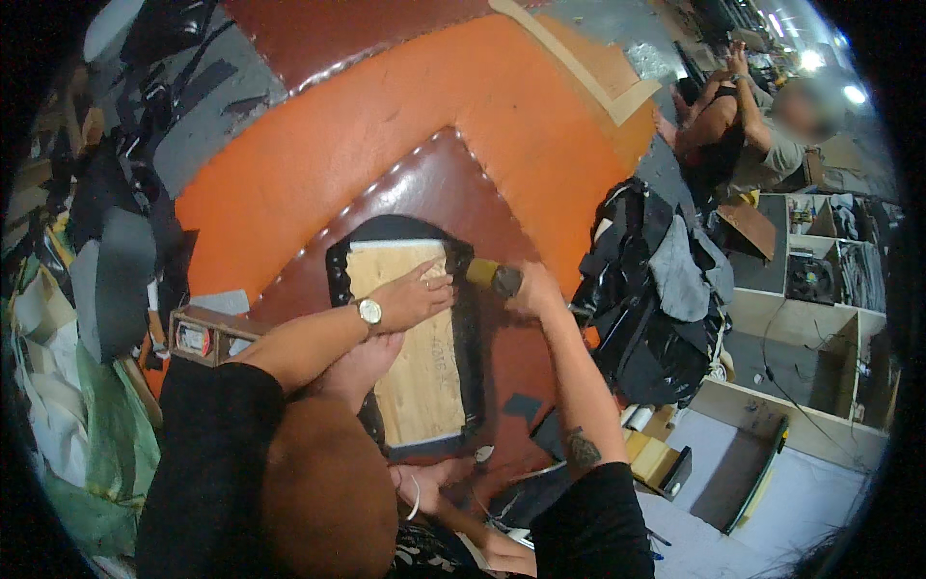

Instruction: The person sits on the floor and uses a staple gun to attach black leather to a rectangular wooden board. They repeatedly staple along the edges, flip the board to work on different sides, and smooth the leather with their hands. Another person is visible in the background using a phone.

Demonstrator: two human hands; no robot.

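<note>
A pale wooden board [410, 357] lies lengthwise in front of me on a black sheet [471, 386] whose dark edges show around it. My left hand [410, 297] rests flat on the upper part of the board with its fingers stretched out. A watch [369, 311] sits on that wrist. At the board's upper right, my right hand [529, 291] is closed around a short mallet-like tool [490, 277], brownish yellow with a dark round part. The tool's yellowish end is over or beside the black edge; whether it touches cannot be made out.
Beneath lies a reddish-brown sheet [424, 183] with white dots along its edge, over an orange one [347, 125]. A small wooden box [198, 335] stands left. Black and grey scraps [641, 299] and open wooden compartments [796, 338] lie right. Another person [767, 145] sits farther back.
</note>
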